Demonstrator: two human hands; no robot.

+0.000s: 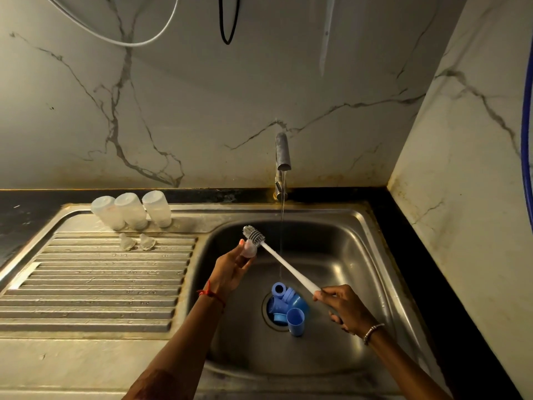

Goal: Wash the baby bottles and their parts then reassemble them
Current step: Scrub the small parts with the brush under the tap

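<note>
Right hand grips brush handle, bristles pointing up-left; left hand pinches nipple.

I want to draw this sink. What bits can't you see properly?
Head view:
Drain: mostly covered by blue bottle parts, too piled to count.
Nipple: small, partly hidden by the left hand and brush.
Brush handle end: inside right hand grip.
Black hose: cut off by top edge.

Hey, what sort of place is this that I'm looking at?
Probably a home kitchen: a stainless steel sink with a ribbed drainboard, a running tap on a marble-look wall, and a dark countertop around it.
</note>
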